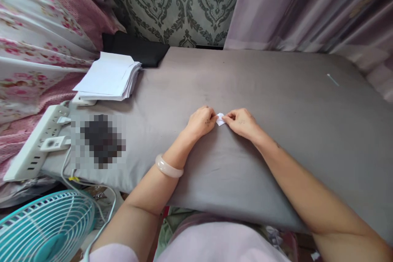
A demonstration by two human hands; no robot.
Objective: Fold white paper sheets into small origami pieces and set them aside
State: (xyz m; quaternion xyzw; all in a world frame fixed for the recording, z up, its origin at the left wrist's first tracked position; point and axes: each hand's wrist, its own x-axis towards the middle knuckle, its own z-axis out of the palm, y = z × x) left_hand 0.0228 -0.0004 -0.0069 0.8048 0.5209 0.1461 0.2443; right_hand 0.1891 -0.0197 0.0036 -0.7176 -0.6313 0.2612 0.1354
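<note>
A small folded piece of white paper (220, 119) is held between my two hands, just above or on the grey-covered table (276, 90). My left hand (202, 120) pinches its left side with thumb and fingers; a pale bangle circles that forearm. On the paper's right side, the fingertips of my right hand (241, 123) are closed in a pinch. The fingers cover parts of the paper, so its full folded shape does not show.
At the back left lies a stack of white paper (107, 74) by a black folder-like item (135, 49). A white power strip (38, 143) with plugs runs along the left edge, near a blurred dark patch (102, 141). A turquoise fan (52, 227) stands below; a thin white stick (333, 80) lies far right.
</note>
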